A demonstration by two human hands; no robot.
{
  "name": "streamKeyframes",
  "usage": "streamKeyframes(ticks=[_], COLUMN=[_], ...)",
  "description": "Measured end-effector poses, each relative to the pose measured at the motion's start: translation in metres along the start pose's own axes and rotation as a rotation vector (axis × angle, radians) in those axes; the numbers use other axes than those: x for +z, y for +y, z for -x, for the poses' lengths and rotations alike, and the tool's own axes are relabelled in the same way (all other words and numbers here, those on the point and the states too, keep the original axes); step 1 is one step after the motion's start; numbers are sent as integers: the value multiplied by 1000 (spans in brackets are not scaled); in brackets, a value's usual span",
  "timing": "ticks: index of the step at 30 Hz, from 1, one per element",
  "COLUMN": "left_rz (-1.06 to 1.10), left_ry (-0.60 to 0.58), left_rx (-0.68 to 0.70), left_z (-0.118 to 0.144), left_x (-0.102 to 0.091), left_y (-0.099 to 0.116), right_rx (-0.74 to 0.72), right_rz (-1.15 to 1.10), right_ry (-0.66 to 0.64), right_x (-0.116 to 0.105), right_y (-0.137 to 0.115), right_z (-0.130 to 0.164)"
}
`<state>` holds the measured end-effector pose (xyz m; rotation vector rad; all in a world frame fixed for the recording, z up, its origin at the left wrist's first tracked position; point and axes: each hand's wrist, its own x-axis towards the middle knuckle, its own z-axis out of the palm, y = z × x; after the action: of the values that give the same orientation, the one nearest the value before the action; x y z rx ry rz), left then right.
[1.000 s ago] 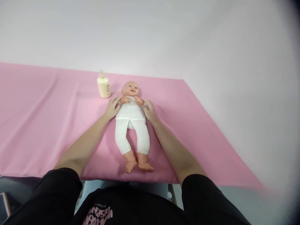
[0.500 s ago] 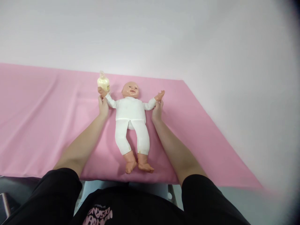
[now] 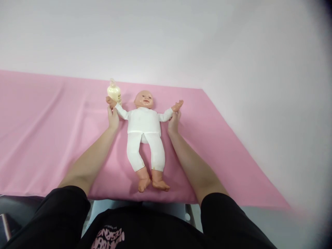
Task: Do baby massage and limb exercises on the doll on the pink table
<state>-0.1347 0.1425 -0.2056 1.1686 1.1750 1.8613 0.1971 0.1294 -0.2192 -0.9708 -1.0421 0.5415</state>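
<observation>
A baby doll (image 3: pixel 144 121) with a white cloth body lies face up on a pink sheet, its feet toward me and its arms spread out. My left hand (image 3: pixel 113 118) is closed around the doll's forearm on the left, just below its plastic hand. On the other side my right hand (image 3: pixel 174 121) grips the doll's other wrist from below. Fingertips of both hands are partly hidden behind the doll's arms. Right behind the doll's left-side hand stands a pump bottle (image 3: pixel 114 91) with pale yellow contents.
The pink sheet (image 3: pixel 52 138) covers a table, with soft folds on the left. A plain white wall (image 3: pixel 155 41) rises behind it. The table's front edge runs close to my body. A dark object with a metallic edge (image 3: pixel 5 226) shows at the lower left.
The doll's two hands have moved slightly outward, the left-side one most, with my hands still holding them. The doll's body has shifted a touch to the left.
</observation>
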Motion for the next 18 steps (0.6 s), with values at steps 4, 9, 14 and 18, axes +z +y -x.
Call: streamKeyframes(ticks=[4, 9, 14, 18], left_rz=[-210, -465, -626, -627], left_ry=[-93, -316, -521, -550], left_rx=[195, 417, 452, 475], left_z=[11, 19, 19, 19], left_x=[5, 8, 15, 17], left_y=[10, 15, 10, 10], right_rx=[-95, -131, -247, -256], right_rz=[59, 141, 318, 344], right_ry=[-138, -283, -435, -467], right_x=[8, 10, 11, 12], right_y=[-22, -30, -25, -23], right_z=[12, 20, 18, 17])
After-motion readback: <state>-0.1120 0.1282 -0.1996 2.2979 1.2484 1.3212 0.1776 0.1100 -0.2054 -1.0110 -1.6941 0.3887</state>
